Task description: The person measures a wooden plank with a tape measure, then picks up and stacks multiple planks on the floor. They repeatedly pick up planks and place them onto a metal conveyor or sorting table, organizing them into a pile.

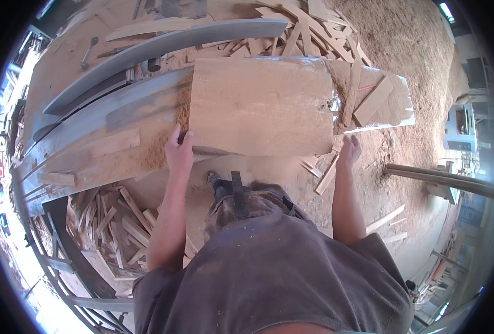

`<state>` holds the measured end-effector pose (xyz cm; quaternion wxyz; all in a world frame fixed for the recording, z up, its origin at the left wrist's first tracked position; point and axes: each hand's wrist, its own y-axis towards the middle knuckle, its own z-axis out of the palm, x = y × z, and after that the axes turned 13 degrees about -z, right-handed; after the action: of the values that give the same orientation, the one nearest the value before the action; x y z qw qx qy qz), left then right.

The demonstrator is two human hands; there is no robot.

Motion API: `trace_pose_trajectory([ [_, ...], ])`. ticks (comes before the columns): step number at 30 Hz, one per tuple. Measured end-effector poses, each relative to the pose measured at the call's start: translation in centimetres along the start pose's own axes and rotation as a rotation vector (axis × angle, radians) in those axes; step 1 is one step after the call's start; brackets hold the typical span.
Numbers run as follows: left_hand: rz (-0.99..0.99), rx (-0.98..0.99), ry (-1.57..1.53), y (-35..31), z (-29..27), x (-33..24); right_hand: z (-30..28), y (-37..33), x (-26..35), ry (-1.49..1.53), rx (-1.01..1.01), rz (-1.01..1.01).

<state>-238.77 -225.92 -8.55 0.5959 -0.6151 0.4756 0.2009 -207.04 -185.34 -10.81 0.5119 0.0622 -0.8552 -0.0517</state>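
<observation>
A wide, flat wooden board (263, 106) lies across the metal machine table (91, 111), with its near edge toward me. My left hand (178, 151) is beside the board's near left corner, thumb and fingers apart. Whether it touches the corner I cannot tell. Off the near right corner, my right hand (349, 150) is raised with its fingers loosely apart and nothing in them. A gap shows between that hand and the board.
A long curved-looking grey metal rail (163, 53) spans the table's far left. Wood offcuts (308, 33) pile up beyond the board, and more scraps (119, 228) lie below at left. Sawdust (408, 44) heaps at far right. A wooden beam (436, 177) juts in from the right.
</observation>
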Motion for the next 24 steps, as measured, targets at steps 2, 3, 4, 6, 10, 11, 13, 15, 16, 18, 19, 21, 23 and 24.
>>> trace_pose_trajectory([
  [2,0.148,-0.056,0.117,0.4,0.8,0.4,-0.3,3.2,-4.7,0.131,-0.19,0.257],
  [3,0.217,-0.097,0.172,0.1,0.9,0.7,-0.1,4.4,-4.7,0.206,-0.199,0.422],
  [4,0.203,-0.077,0.194,0.0,1.0,0.9,0.5,5.7,-4.4,0.284,-0.206,0.584],
  [6,0.167,-0.071,0.253,-0.2,0.1,1.4,2.8,7.9,-4.4,0.438,-0.264,0.6],
  [10,0.306,-0.139,0.341,-1.1,2.0,1.9,2.1,14.9,-12.6,-1.02,0.354,-0.266],
  [11,0.312,-0.217,0.324,-1.3,1.5,2.5,6.8,9.5,-6.4,-1.003,0.359,-0.092],
  [13,0.306,-0.161,0.315,-1.1,1.8,2.0,5.1,11.3,-10.0,-0.473,0.166,-0.085],
  [15,0.297,-0.114,0.261,-0.9,2.8,1.6,3.1,16.6,-15.9,-0.292,0.101,-0.157],
  [16,0.282,-0.144,0.252,-1.5,2.6,1.4,3.7,16.9,-16.5,-0.578,0.236,-0.242],
  [18,0.281,-0.255,0.293,-2.3,2.6,2.6,6.0,14.8,-13.2,-0.905,0.399,-0.258],
  [19,0.281,-0.347,0.338,-2.4,2.9,5.1,7.2,11.4,-5.8,-0.963,0.452,-0.175],
  [21,0.545,-0.412,0.395,-0.8,5.3,8.5,5.3,12.9,-3.9,-0.955,0.398,-0.149],
  [23,0.389,-0.326,0.197,-2.2,7.2,3.1,2.9,16.0,-6.7,-0.826,0.306,-0.092],
  [24,0.421,-0.356,0.208,-2.4,8.1,3.1,2.9,17.3,-7.5,-0.754,0.294,-0.075],
])
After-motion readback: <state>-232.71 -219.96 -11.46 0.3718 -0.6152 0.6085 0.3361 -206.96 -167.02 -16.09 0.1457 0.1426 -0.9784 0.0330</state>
